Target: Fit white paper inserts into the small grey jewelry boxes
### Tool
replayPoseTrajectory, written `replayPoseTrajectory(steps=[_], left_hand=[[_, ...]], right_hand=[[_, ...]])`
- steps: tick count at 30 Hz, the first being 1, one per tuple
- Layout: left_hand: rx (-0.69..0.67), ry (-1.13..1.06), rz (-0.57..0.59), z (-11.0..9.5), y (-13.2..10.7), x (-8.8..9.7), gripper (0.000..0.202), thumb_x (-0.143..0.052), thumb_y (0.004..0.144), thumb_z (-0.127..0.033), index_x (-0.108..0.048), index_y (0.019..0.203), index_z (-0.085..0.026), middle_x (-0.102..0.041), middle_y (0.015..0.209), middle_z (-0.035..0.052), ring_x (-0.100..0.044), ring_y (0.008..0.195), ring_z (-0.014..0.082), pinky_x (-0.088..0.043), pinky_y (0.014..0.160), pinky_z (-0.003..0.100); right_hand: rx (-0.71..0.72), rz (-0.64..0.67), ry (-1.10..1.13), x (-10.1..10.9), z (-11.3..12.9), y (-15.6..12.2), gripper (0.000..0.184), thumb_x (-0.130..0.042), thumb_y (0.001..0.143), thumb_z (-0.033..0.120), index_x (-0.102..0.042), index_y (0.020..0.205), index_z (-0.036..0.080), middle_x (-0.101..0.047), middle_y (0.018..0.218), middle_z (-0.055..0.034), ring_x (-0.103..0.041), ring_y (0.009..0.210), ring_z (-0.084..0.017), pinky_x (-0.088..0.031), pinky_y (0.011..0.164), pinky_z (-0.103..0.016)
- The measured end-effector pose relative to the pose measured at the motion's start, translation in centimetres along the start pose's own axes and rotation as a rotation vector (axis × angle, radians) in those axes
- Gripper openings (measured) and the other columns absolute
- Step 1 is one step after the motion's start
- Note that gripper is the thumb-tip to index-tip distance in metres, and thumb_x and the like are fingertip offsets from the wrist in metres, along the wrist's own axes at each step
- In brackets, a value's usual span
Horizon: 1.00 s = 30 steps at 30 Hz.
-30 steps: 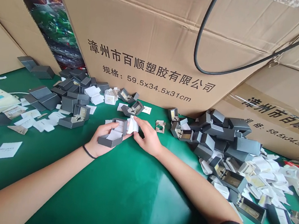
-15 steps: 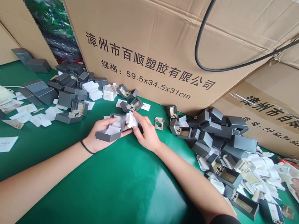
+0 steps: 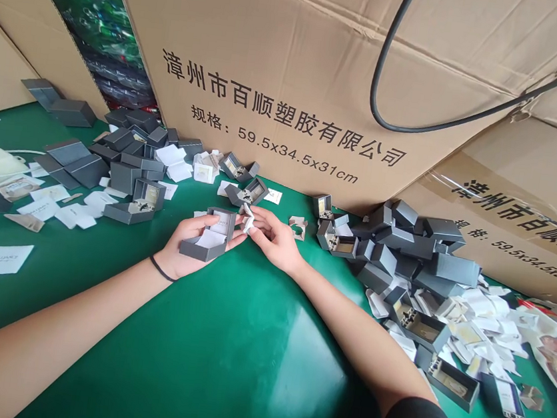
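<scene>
My left hand [image 3: 184, 245] is closed around a small dark grey hinged jewellery box [image 3: 202, 252], its lid raised and white lining showing inside. Just to the right, my right hand [image 3: 275, 239] pinches a folded white insert [image 3: 248, 219] between thumb and fingers. The left fingertips reach beneath the box close to that insert; whether they touch it I cannot tell. Beyond both hands lies another open grey box [image 3: 247, 192]. A torn beige card piece [image 3: 297, 228] rests right of my right hand.
Grey boxes [image 3: 82, 170] and white cards [image 3: 42, 209] pile up at the left. More boxes [image 3: 407, 250] and a heap of white inserts [image 3: 484, 320] lie at the right. Large cartons [image 3: 284, 69] stand behind the green table [image 3: 221, 357]. A black cable [image 3: 382, 66] hangs in front of them.
The white insert has turned in my right hand, from its broad face to a narrow folded edge. My left hand still holds the box in nearly the same place.
</scene>
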<state>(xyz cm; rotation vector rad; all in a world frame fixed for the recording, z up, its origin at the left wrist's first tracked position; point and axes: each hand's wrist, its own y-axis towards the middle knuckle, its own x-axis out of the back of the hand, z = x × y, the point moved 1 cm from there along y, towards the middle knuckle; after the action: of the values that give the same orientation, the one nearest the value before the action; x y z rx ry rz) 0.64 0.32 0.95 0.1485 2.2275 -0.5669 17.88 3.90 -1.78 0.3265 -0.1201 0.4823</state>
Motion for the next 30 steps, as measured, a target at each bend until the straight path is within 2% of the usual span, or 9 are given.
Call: replayPoseTrajectory(steps=[3, 6, 11, 17, 23, 26, 30], left_hand=[[0.038, 0.006, 0.041, -0.06, -0.06, 0.11, 0.031, -0.042, 0.089, -0.022, -0.065, 0.104, -0.007, -0.066, 0.114, 0.0083, -0.053, 0.117, 0.0307, -0.042, 0.102, 0.039], [0.058, 0.025, 0.028, -0.09, -0.03, 0.31, 0.033, -0.043, 0.089, -0.022, -0.062, 0.112, -0.006, -0.056, 0.129, 0.0097, -0.049, 0.120, 0.0333, -0.047, 0.094, 0.036], [0.048, 0.047, -0.012, -0.15, 0.16, 0.62, 0.032, -0.046, 0.087, -0.021, -0.062, 0.110, -0.008, -0.052, 0.134, 0.0114, -0.051, 0.119, 0.0303, -0.053, 0.078, 0.030], [0.041, 0.036, -0.047, -0.17, 0.31, 0.50, 0.029, -0.048, 0.084, -0.020, -0.065, 0.105, -0.008, -0.060, 0.123, 0.0135, -0.057, 0.112, 0.0298, -0.053, 0.082, 0.035], [-0.026, -0.010, -0.116, 0.05, 0.52, 0.22, 0.025, -0.046, 0.084, -0.015, -0.068, 0.090, -0.007, -0.070, 0.095, 0.0124, -0.066, 0.088, 0.0205, -0.053, 0.086, 0.032], [-0.031, 0.014, -0.109, 0.08, 0.50, 0.14, 0.025, -0.045, 0.084, -0.015, -0.069, 0.088, -0.007, -0.070, 0.091, 0.0113, -0.066, 0.085, 0.0200, -0.052, 0.089, 0.034], [-0.065, 0.062, -0.134, 0.12, 0.24, -0.05, 0.026, -0.045, 0.084, -0.015, -0.069, 0.090, -0.007, -0.071, 0.092, 0.0121, -0.066, 0.089, 0.0233, -0.047, 0.096, 0.042]], right_hand=[[-0.093, -0.004, 0.170, 0.31, -0.48, 0.29, 0.047, -0.055, 0.083, 0.049, -0.050, 0.121, 0.021, -0.066, 0.107, -0.0057, -0.065, 0.094, -0.017, -0.053, 0.085, -0.033], [-0.136, -0.027, 0.275, 0.64, -0.80, 0.54, 0.046, -0.058, 0.080, 0.051, -0.054, 0.116, 0.021, -0.068, 0.095, -0.0031, -0.066, 0.081, -0.016, -0.054, 0.080, -0.033], [-0.140, -0.068, 0.303, 0.78, -0.79, 0.65, 0.039, -0.058, 0.080, 0.052, -0.060, 0.103, 0.020, -0.066, 0.085, -0.0013, -0.064, 0.076, -0.015, -0.054, 0.077, -0.031], [-0.122, -0.022, 0.239, 0.76, -0.79, 0.53, 0.034, -0.058, 0.081, 0.051, -0.062, 0.090, 0.019, -0.064, 0.080, -0.0009, -0.060, 0.074, -0.013, -0.051, 0.075, -0.029], [-0.089, 0.025, 0.344, 0.49, -0.75, 0.49, 0.032, -0.068, 0.074, 0.044, -0.058, 0.094, 0.021, -0.065, 0.089, -0.0020, -0.062, 0.082, -0.014, -0.051, 0.080, -0.031], [-0.080, 0.037, 0.347, 0.32, -0.71, 0.39, 0.036, -0.071, 0.072, 0.043, -0.056, 0.097, 0.021, -0.065, 0.091, -0.0029, -0.063, 0.086, -0.016, -0.053, 0.079, -0.032], [-0.041, 0.001, 0.226, 0.18, -0.80, 0.26, 0.038, -0.068, 0.074, 0.043, -0.055, 0.103, 0.021, -0.065, 0.094, -0.0041, -0.063, 0.091, -0.018, -0.054, 0.080, -0.033]])
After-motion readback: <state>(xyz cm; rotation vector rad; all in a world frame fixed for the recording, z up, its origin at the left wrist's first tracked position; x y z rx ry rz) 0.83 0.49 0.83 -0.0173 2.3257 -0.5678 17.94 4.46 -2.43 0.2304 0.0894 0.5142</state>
